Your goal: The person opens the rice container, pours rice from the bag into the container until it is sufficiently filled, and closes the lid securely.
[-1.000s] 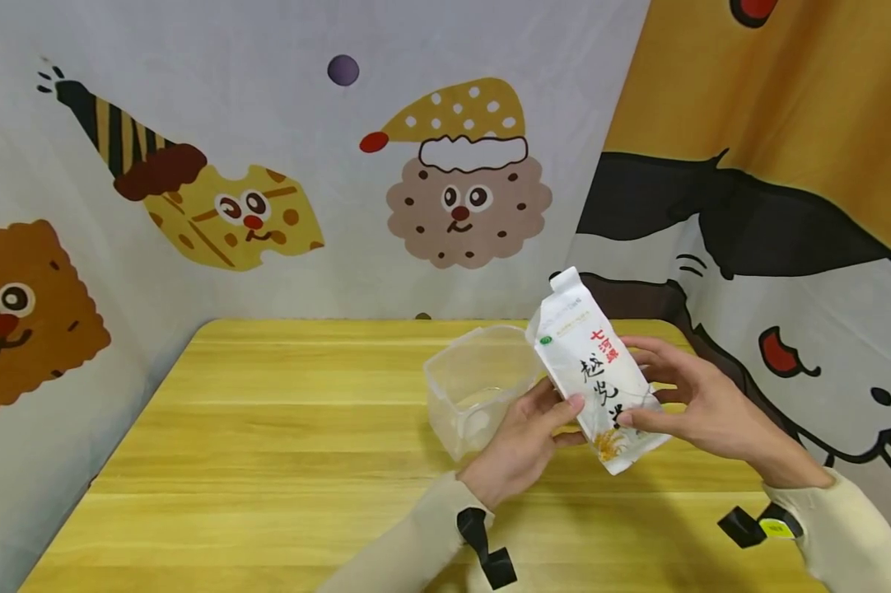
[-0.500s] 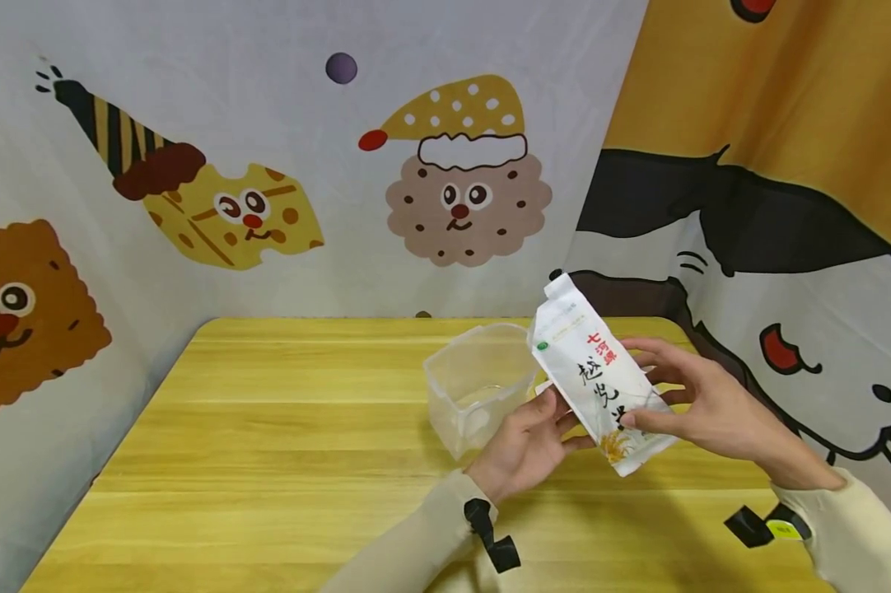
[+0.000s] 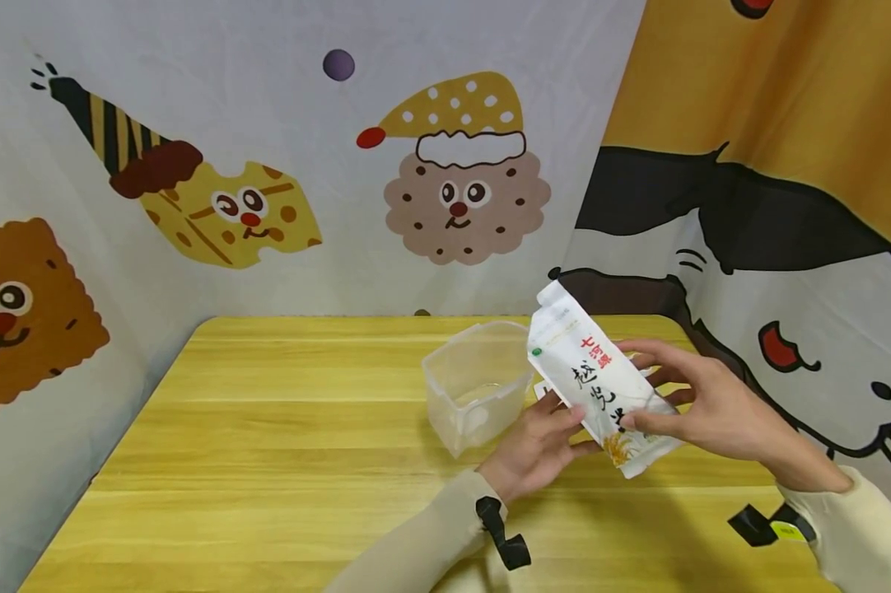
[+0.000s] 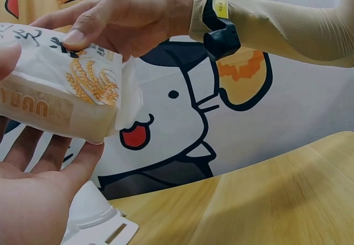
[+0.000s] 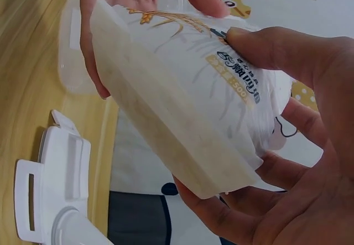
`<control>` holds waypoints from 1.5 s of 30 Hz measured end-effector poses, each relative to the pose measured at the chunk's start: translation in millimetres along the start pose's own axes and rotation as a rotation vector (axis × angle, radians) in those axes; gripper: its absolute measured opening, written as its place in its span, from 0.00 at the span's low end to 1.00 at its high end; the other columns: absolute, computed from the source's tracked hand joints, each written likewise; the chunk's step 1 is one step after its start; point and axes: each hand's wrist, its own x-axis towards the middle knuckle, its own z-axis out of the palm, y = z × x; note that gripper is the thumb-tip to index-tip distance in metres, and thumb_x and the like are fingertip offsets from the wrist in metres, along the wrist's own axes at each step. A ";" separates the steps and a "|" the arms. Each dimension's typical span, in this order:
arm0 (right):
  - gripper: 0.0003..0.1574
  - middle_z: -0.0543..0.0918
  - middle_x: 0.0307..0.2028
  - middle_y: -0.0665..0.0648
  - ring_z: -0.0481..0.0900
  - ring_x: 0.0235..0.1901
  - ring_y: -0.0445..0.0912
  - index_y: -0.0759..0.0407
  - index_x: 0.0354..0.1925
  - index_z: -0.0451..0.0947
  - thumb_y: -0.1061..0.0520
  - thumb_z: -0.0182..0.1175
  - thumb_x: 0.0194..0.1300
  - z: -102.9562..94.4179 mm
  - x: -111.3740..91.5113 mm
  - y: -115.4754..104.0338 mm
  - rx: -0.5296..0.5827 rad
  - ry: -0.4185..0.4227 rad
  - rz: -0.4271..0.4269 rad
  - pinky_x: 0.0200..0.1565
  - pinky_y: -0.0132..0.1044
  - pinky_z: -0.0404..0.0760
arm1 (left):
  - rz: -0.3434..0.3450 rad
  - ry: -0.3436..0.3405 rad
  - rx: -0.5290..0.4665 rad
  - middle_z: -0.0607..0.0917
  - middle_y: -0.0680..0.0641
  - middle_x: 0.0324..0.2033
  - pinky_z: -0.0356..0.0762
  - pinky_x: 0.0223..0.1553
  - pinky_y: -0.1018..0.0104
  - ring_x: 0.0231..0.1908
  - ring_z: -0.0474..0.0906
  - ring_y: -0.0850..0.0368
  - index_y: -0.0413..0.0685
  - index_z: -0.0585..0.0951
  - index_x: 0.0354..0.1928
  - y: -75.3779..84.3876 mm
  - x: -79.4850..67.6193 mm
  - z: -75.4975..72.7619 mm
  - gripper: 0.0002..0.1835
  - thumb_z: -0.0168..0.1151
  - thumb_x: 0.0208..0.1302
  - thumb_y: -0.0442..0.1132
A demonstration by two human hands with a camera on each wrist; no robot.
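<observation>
Both hands hold a white rice bag (image 3: 590, 371) tilted above the table, its folded top to the upper left. My left hand (image 3: 530, 449) grips the bag's left side, thumb on the front and fingers beneath. On the other side, my right hand (image 3: 720, 416) grips it, thumb pressing the printed face and fingers behind. The right wrist view shows the sealed bottom of the bag (image 5: 171, 129), with pale grains showing through. Just left of the bag, a clear plastic container (image 3: 475, 395) stands open on the table.
A white plastic lid-like piece (image 5: 63, 173) with clip flaps lies on the wooden table (image 3: 268, 461), mostly hidden behind the bag in the head view. Cartoon-printed cloth (image 3: 268, 82) hangs at the table's back and sides.
The bag's top has dipped slightly and shifted left. My left thumb came off the bag's front half a second ago and is on it again. The container stays put.
</observation>
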 end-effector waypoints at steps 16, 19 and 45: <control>0.44 0.85 0.47 0.48 0.83 0.42 0.36 0.41 0.67 0.73 0.49 0.79 0.55 -8.4 12.9 -10.4 -0.071 -0.023 -0.100 0.33 0.33 0.87 | 0.039 0.074 -0.040 0.81 0.58 0.60 0.78 0.62 0.54 0.59 0.78 0.59 0.62 0.74 0.66 -1.8 4.2 2.8 0.24 0.64 0.69 0.45; 0.43 0.83 0.48 0.49 0.83 0.42 0.38 0.42 0.69 0.71 0.51 0.78 0.58 -12.3 16.6 -13.2 -0.045 -0.068 -0.084 0.33 0.33 0.87 | 0.049 0.072 -0.054 0.81 0.58 0.60 0.78 0.61 0.54 0.59 0.78 0.59 0.62 0.74 0.65 -0.6 5.2 3.6 0.24 0.65 0.68 0.46; 0.50 0.79 0.59 0.62 0.85 0.46 0.51 0.46 0.74 0.64 0.51 0.77 0.59 -42.6 40.3 -23.0 0.082 -0.397 -0.013 0.36 0.38 0.87 | 0.062 0.031 -0.117 0.80 0.58 0.61 0.75 0.64 0.54 0.61 0.77 0.59 0.65 0.71 0.67 0.8 7.7 4.2 0.25 0.64 0.71 0.49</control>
